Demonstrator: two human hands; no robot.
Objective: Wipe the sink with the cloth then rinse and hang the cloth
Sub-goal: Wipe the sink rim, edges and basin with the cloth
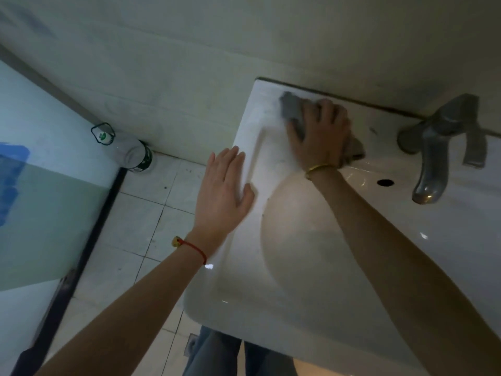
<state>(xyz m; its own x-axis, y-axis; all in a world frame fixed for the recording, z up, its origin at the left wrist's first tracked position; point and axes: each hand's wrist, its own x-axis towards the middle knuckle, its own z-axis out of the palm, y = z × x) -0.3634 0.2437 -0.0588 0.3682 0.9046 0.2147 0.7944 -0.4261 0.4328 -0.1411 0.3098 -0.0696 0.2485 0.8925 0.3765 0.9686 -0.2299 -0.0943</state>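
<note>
1. On the back left corner of the sink [298, 308], close to the wall, the cloth [291, 109] is being pressed down under the right hand [321, 137]; the fingers are being kept fairly flat over it, and whether the grip is being curled round any fold cannot be told.
2. Along the left rim, the left hand [223, 191] is being rested flat with its fingers apart, and nothing is being held in it.
3. A loose tail of the cloth is being trailed toward the tap [436, 147]; it is judged that it could be snagged on the tap if the wiping is being carried that way.
4. The rim looks glossy, so a slip of the bracing hand is being risked if weight is being leaned on it.
5. The bowl and the overflow hole [385, 182] are judged as not yet being reached, so part of the wiping could be missed.
6. Beside the wall on the floor, a clear bottle [132, 154] with a green and white label is being seen; its writing is too small to be read, and no other lettering is being shown.
</note>
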